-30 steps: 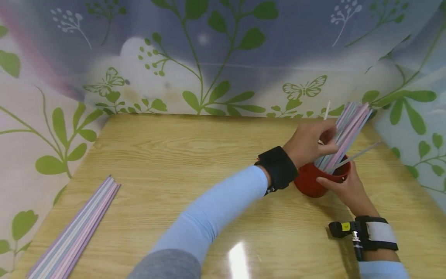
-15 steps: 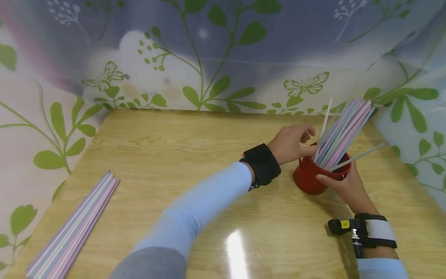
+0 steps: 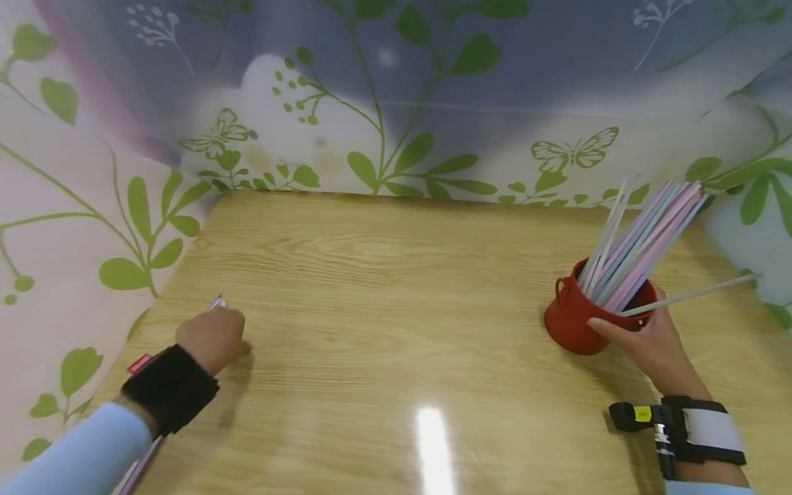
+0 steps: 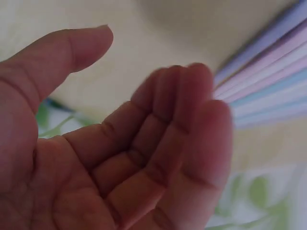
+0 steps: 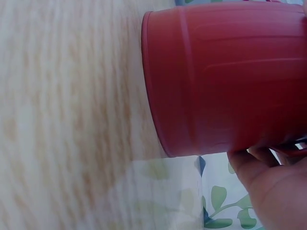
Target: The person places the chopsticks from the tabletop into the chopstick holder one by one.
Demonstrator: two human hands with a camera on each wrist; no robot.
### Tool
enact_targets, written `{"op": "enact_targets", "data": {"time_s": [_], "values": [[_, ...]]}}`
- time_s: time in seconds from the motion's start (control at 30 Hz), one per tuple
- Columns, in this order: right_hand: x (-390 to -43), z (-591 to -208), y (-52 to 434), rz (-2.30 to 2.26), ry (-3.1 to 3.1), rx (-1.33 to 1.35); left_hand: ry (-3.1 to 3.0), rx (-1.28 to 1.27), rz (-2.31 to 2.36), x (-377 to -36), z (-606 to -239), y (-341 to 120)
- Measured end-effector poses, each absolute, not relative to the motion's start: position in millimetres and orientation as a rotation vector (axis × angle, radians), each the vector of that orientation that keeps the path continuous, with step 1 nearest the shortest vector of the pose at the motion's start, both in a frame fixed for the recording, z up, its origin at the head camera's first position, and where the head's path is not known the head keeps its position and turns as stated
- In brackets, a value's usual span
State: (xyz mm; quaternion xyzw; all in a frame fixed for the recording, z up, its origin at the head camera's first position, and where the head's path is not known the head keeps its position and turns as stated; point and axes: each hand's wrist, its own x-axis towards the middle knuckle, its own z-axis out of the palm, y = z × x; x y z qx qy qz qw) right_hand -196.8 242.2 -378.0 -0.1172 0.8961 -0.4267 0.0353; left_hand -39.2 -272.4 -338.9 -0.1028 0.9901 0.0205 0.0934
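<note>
Across a wood-grain table [image 3: 359,344], the left hand [image 3: 213,338], fingers loose and empty, has reached the loose sticks [image 4: 273,79]; the right hand [image 3: 663,352] alone grips the red bucket [image 3: 575,324].

Your bench [image 3: 396,309] is pale yellowish wood, grain running across, shiny enough that you get a bright streak of glare [image 3: 435,450] near your edge, about mid-width. On your right, a red bucket [image 3: 570,323] stands upright, base on the wood. On your left, straws [image 4: 273,69] lie side by side in purple, pink, white and blue, mostly covered in your head view. Bucket and straws are well apart.
</note>
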Motion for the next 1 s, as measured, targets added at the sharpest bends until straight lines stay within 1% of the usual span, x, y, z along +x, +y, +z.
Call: {"op": "enact_targets", "data": {"time_s": [0.07, 0.17, 0.37, 0.53, 0.77, 1.0], "values": [[-195.0, -378.8, 246.8, -1.307, 2.77, -0.349, 2.916, -0.355, 0.104, -23.0, -350.5, -279.2], [-193.6, -379.9, 248.9, -1.333, 2.775, -0.369, 2.911, -0.41, 0.156, -12.2, -362.0, -280.9], [-194.3, -380.5, 244.4, -1.391, 2.748, -0.41, 3.032, -0.538, 0.153, -15.4, -372.6, -279.4], [-195.3, -378.8, 242.8, -1.337, 2.749, -0.379, 2.956, -0.686, 0.194, -14.9, -375.4, -294.9], [-193.4, -376.4, 241.6, -1.317, 2.76, -0.369, 2.958, -0.68, 0.214, -9.3, -380.2, -307.4], [-193.4, -377.0, 240.3, -1.348, 2.755, -0.382, 2.99, -0.675, 0.159, -14.1, -379.1, -310.7]]}}
